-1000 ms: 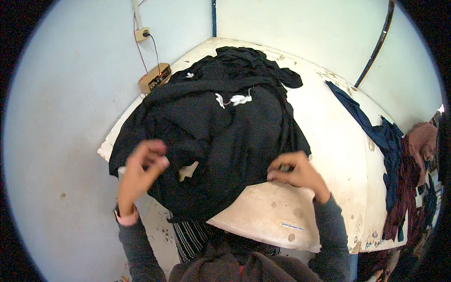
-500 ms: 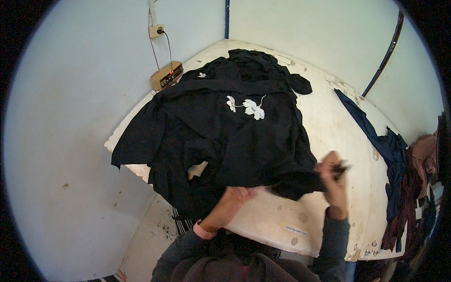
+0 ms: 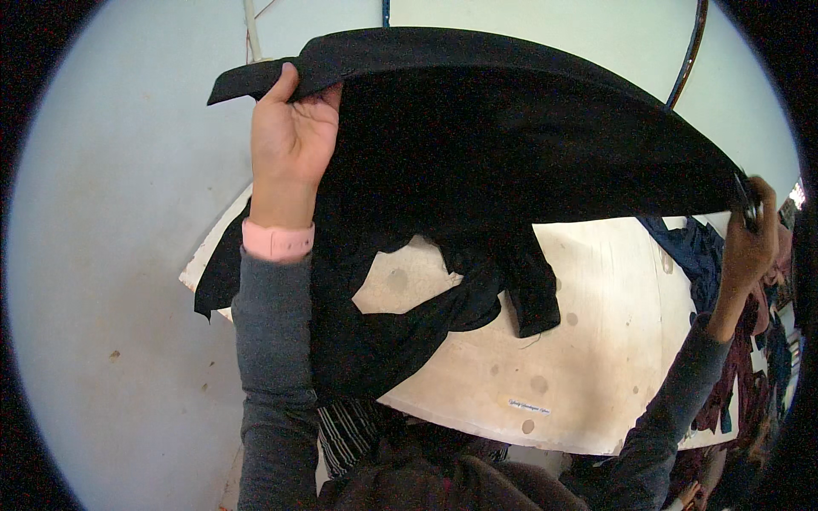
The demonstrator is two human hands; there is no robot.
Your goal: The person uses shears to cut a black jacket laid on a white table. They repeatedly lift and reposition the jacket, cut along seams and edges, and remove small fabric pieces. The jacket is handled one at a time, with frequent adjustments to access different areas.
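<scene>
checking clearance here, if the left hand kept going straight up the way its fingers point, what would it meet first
The left hand already grips the raised edge of the black cloth garment. Straight on past that edge, only the pale blue wall shows, near a white pipe; how far off they stand is unclear.

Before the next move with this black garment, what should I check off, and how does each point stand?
1. Left hand grip on the black garment edge: ok.
2. Right hand grip on the far edge: ok.
3. Top edge stretched between both hands: ok.
4. Garment fully off the white table: not ok, the lower part hangs onto it.
5. Clothes pile at right apart from the garment: cannot tell.
</scene>
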